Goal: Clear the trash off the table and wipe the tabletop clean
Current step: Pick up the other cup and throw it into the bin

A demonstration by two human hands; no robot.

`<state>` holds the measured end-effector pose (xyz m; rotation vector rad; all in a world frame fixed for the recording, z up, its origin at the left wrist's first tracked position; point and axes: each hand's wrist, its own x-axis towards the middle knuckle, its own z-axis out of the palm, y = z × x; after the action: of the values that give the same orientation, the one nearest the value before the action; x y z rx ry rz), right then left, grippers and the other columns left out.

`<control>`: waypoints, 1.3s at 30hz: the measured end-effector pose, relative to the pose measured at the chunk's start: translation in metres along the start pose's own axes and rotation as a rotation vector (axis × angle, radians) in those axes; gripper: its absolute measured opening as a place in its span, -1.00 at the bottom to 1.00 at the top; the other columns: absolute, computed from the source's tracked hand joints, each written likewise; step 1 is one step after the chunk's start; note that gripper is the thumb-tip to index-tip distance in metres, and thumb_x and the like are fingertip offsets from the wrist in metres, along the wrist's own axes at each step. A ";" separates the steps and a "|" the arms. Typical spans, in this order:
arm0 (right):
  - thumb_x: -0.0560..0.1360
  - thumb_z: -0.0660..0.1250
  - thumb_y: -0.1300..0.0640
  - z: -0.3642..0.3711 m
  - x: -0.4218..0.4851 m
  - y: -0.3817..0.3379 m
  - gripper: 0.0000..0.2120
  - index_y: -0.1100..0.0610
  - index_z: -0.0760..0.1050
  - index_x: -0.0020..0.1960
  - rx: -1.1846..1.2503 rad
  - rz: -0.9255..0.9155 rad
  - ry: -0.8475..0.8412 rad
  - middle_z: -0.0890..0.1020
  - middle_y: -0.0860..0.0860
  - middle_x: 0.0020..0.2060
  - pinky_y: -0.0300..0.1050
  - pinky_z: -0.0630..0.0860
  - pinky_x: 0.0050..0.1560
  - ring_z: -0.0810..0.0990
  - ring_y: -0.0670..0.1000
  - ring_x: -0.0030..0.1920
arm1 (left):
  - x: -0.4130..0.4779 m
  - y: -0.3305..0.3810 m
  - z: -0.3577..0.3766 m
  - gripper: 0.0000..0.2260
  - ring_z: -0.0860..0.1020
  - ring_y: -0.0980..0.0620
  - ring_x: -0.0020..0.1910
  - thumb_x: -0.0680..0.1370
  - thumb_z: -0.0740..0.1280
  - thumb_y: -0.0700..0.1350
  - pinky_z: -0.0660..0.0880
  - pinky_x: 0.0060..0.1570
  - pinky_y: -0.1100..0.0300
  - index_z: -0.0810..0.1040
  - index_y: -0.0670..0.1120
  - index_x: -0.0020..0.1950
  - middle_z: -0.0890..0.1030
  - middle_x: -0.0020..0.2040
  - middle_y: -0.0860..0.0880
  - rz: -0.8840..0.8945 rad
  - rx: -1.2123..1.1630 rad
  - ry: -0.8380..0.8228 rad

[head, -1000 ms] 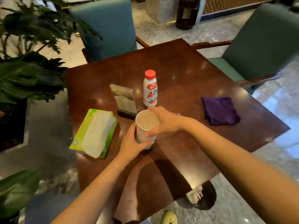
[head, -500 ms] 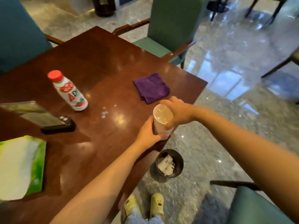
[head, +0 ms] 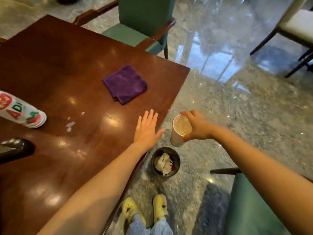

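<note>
My right hand (head: 196,127) grips a white paper cup (head: 177,133) by its rim, holding it past the table's edge, above the floor and a little beyond the small dark trash bin (head: 166,164). Crumpled white paper lies in the bin. My left hand (head: 147,128) is flat and open, fingers spread, over the near right edge of the brown wooden table (head: 67,73). A folded purple cloth (head: 125,83) lies on the table beyond my left hand. A white bottle with red print (head: 22,111) stands at the left. Small white scraps (head: 70,125) lie beside it.
A green chair (head: 144,28) stands at the table's far side and another green chair (head: 250,204) at my right. A dark stand base (head: 15,149) sits at the left edge. My yellow shoes (head: 144,207) are on the glossy stone floor below the bin.
My left hand has let go of the cup and now lies open over the table edge. My right hand has carried the cup off the table, out over the floor near the bin.
</note>
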<state>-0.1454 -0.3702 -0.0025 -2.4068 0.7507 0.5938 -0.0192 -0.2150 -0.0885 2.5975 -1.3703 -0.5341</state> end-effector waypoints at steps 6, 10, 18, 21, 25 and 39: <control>0.23 0.56 -0.11 0.082 0.042 0.026 0.08 0.08 -0.02 0.52 0.053 0.114 -0.050 0.17 0.13 0.44 0.09 0.28 0.40 0.19 0.20 0.43 | -0.001 -0.008 0.008 -0.38 -0.03 -0.05 0.55 0.55 -0.17 0.21 -0.06 0.51 -0.04 0.03 -0.08 0.53 0.04 0.56 -0.09 0.011 0.140 0.172; 0.23 0.56 -0.12 0.126 0.069 0.037 0.08 0.10 -0.02 0.51 0.088 0.185 -0.022 0.19 0.14 0.41 0.06 0.30 0.37 0.20 0.20 0.41 | 0.000 -0.005 0.003 -0.43 -0.03 -0.04 0.55 0.59 -0.11 0.18 -0.04 0.52 -0.05 0.03 -0.08 0.53 0.04 0.56 -0.08 0.018 0.144 0.194; 0.26 0.53 -0.14 0.202 0.108 0.051 0.08 0.15 -0.05 0.52 0.039 0.226 -0.010 0.17 0.18 0.41 0.06 0.28 0.39 0.20 0.21 0.40 | -0.001 -0.010 0.012 -0.43 0.01 -0.05 0.55 0.59 -0.07 0.18 -0.02 0.50 -0.04 0.06 -0.09 0.52 0.07 0.56 -0.10 0.029 0.154 0.237; 0.28 0.52 -0.12 0.214 0.113 0.056 0.06 0.14 -0.06 0.52 0.011 0.219 -0.020 0.15 0.17 0.43 0.06 0.26 0.40 0.20 0.22 0.41 | -0.001 -0.009 0.012 -0.44 -0.02 -0.04 0.55 0.60 -0.07 0.18 -0.05 0.51 -0.04 0.04 -0.08 0.53 0.05 0.56 -0.09 0.034 0.146 0.229; 0.36 0.48 -0.03 0.219 0.115 0.059 -0.03 0.13 -0.07 0.53 0.000 0.264 -0.074 0.11 0.16 0.48 0.07 0.26 0.42 0.18 0.23 0.45 | -0.001 -0.007 0.010 -0.44 -0.05 -0.03 0.55 0.59 -0.08 0.18 -0.07 0.52 -0.03 0.02 -0.07 0.53 0.02 0.57 -0.08 0.018 0.135 0.216; 0.46 0.34 -0.06 0.165 0.085 0.042 -0.35 0.08 0.20 0.46 -0.192 0.103 -0.304 0.40 0.17 0.32 0.05 0.37 0.28 0.32 0.20 0.32 | -0.002 -0.003 -0.003 -0.41 -0.18 -0.03 0.54 0.59 -0.10 0.19 -0.17 0.52 -0.04 -0.10 -0.07 0.54 -0.12 0.57 -0.07 0.009 0.142 0.058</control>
<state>-0.1477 -0.3310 -0.1882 -2.3791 0.7156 1.0891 -0.0164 -0.2116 -0.0862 2.6926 -1.4497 -0.3696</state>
